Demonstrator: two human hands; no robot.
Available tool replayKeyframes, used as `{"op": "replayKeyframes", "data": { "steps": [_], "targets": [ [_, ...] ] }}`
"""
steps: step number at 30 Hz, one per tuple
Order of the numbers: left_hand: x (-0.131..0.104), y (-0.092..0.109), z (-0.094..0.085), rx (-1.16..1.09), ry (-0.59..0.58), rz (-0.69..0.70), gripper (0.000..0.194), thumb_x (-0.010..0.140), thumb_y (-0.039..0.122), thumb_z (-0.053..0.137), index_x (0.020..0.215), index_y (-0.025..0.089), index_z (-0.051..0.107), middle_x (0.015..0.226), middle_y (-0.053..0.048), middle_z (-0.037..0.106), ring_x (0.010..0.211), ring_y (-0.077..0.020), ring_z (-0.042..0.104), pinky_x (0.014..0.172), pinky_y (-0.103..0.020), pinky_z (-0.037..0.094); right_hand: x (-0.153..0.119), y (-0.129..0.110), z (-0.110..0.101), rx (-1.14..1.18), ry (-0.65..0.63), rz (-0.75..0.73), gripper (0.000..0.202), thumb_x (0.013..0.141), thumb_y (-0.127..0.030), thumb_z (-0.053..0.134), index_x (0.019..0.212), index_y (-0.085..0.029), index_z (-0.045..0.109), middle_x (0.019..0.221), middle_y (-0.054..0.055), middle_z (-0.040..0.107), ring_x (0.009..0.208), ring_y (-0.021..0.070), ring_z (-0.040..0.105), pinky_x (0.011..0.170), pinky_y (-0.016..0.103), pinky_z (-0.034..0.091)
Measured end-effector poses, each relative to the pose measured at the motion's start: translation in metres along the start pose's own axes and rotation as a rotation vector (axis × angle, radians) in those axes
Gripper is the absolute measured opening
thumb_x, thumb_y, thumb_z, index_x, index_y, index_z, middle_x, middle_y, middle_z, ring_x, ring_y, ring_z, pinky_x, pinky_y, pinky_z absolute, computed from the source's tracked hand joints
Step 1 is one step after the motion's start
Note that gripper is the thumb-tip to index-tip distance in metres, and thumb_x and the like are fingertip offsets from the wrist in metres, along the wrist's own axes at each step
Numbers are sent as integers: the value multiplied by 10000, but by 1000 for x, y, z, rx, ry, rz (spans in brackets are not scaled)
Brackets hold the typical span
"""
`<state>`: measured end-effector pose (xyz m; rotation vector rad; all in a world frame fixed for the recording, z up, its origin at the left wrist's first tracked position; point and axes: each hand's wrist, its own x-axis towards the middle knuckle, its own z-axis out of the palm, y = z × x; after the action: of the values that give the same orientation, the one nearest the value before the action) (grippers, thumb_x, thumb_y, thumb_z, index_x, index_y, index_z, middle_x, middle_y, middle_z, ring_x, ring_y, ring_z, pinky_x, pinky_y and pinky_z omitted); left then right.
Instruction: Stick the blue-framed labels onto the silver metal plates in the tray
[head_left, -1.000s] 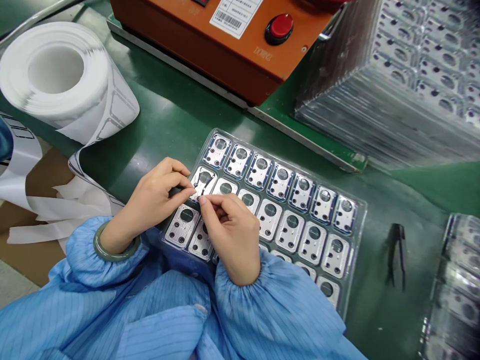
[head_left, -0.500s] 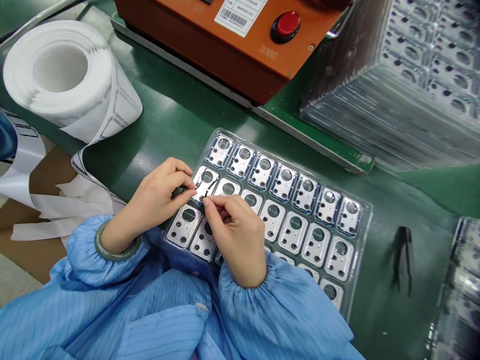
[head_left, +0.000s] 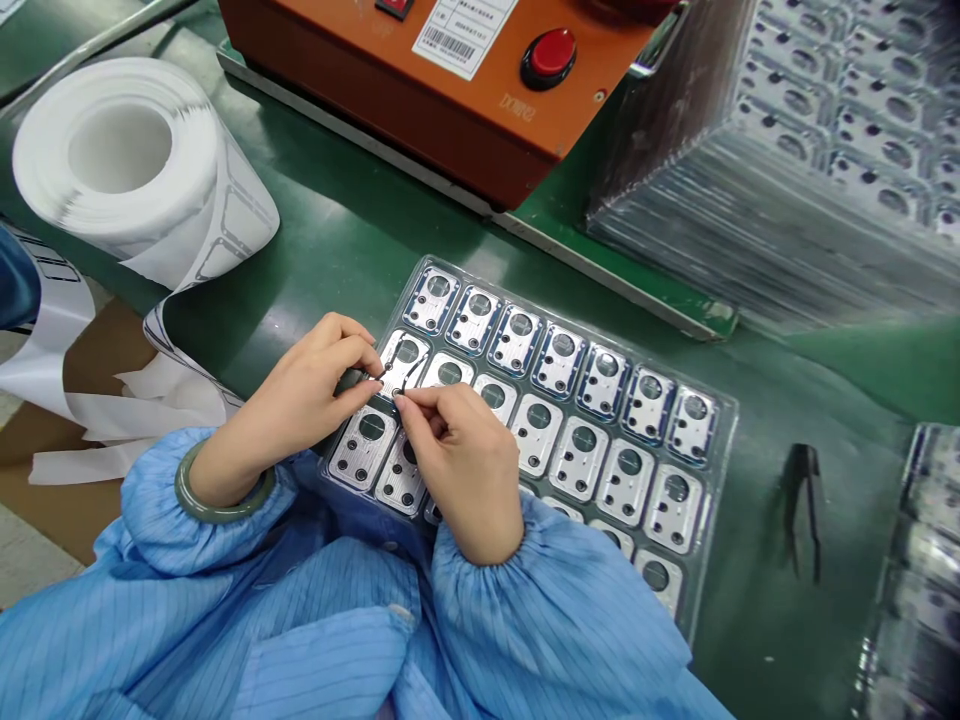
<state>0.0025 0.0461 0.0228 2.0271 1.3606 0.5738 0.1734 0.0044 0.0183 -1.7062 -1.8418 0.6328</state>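
A clear plastic tray (head_left: pixel 721 450) carries rows of small silver metal plates, each with a large round hole and smaller dark holes. Both hands are at the leftmost plate (head_left: pixel 395 375) of the second row. Over this plate lies a thin black frame-shaped strip (head_left: pixel 409 374), probably adhesive. My left hand (head_left: pixel 319 382) pinches it at the left side, thumb and forefinger together. On the near side, my right hand (head_left: pixel 466 455) pinches the same strip, the other fingers curled in. Plates in the far row (head_left: pixel 515 340) have blue edging.
A white roll (head_left: pixel 116 150) of liner with black frame outlines stands at the left. Behind the tray is an orange machine (head_left: pixel 450 100) with a red button (head_left: pixel 553 52). Stacked trays (head_left: pixel 750 220) rise at the back right. Black tweezers (head_left: pixel 804 510) lie right of the tray.
The view has shifted slightly. My fingers stay pinched on the strip, and its left side now shows more plainly over the plate.
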Motion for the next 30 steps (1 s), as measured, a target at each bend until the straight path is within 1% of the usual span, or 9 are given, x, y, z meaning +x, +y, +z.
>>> {"op": "replayKeyframes", "data": {
  "steps": [7,10,13,17,19,22,25,28,30],
  "targets": [
    [-1,2,2,9,5,11,105,815,133,551,899,193,571,1057,-62,533,966,-176,533,793,-330,487,4,-3,2,-12,-7,67,123,857,-253,588,749,-199,613,761,-6,628,634,118,560,555,241,370],
    [-1,2,4,14,21,-2,92,811,139,560,883,194,575,1044,-60,538,970,-179,535,784,-319,484,5,-2,4,-12,-12,66,120,851,-249,593,744,-198,609,764,-10,627,633,115,555,553,242,359],
    [-3,0,5,7,52,9,84,810,151,571,877,197,590,1051,-55,559,962,-172,547,775,-300,476,3,-2,4,47,25,57,97,855,-240,579,778,-199,620,772,-7,627,647,114,558,571,243,372],
    [-11,-4,8,-107,166,76,57,844,215,573,888,194,603,1062,-64,591,964,-166,561,744,-276,480,-2,-3,2,321,87,65,93,866,-260,562,844,-193,623,762,-5,632,637,105,561,621,242,437],
    [-15,-5,10,-201,233,111,72,850,241,582,892,188,607,1047,-73,601,978,-174,572,772,-289,492,-4,-4,1,469,107,76,94,855,-276,581,854,-190,619,756,-4,639,631,104,573,629,241,468],
    [-22,-5,13,-287,318,166,85,856,229,580,922,187,613,1057,-83,598,1013,-188,578,851,-330,497,-6,-4,0,612,111,99,88,830,-273,613,840,-186,618,746,1,649,643,117,606,628,250,500],
    [-26,-1,18,-250,411,219,110,866,186,557,959,188,615,1049,-78,601,1011,-182,580,896,-356,493,-7,-3,1,681,138,90,74,824,-258,621,848,-188,624,751,6,656,666,132,631,647,270,523],
    [-29,5,22,-149,494,288,176,861,136,546,1008,193,625,1031,-72,618,1010,-183,589,907,-370,496,-8,-2,2,660,221,38,60,832,-244,619,869,-198,630,775,11,660,698,141,643,676,288,537],
    [-31,9,26,-176,545,306,257,854,107,546,1087,198,608,1053,-73,620,969,-172,616,881,-358,514,-10,-1,2,630,284,-7,54,840,-235,614,881,-202,629,790,11,657,710,141,644,681,291,541]
  ]
}}
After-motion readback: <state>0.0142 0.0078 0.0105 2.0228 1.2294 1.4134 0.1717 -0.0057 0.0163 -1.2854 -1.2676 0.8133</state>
